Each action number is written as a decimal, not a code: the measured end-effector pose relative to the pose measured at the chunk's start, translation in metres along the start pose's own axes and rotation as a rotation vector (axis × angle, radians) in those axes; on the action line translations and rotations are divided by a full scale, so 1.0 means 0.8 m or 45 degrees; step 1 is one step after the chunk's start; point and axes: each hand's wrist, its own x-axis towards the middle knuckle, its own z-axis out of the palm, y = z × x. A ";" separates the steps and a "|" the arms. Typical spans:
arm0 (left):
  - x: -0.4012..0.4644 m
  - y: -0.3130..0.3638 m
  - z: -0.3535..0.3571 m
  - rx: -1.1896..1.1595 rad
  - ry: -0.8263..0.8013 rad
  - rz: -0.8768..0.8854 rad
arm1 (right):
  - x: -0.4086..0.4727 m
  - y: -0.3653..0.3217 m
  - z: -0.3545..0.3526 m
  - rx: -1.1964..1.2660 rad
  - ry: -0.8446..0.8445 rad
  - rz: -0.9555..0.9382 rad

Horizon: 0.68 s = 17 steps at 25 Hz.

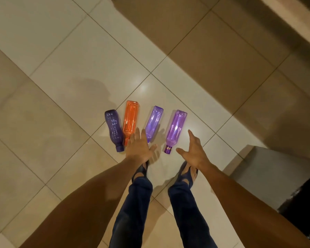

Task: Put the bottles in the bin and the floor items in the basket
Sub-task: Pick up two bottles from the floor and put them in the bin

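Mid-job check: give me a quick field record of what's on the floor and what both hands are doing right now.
bottles on floor: four, all lying on their sides in a row
dark purple bottle: far left of the row, cap on
orange bottle: second from left, neck partly behind left hand
light purple bottle: third, neck end hidden by left hand
violet bottle: far right, cap on
left hand: open, over the bottle necks, holding nothing
right hand: open, beside the violet bottle, holding nothing
bin and basket: not identifiable in view
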 end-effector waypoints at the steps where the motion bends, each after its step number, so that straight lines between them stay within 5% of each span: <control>1: 0.020 -0.002 0.008 0.007 0.004 0.003 | 0.019 0.005 0.007 0.009 0.012 0.007; 17: 0.273 -0.047 0.145 0.030 -0.087 0.040 | 0.302 0.101 0.113 -0.135 0.003 0.368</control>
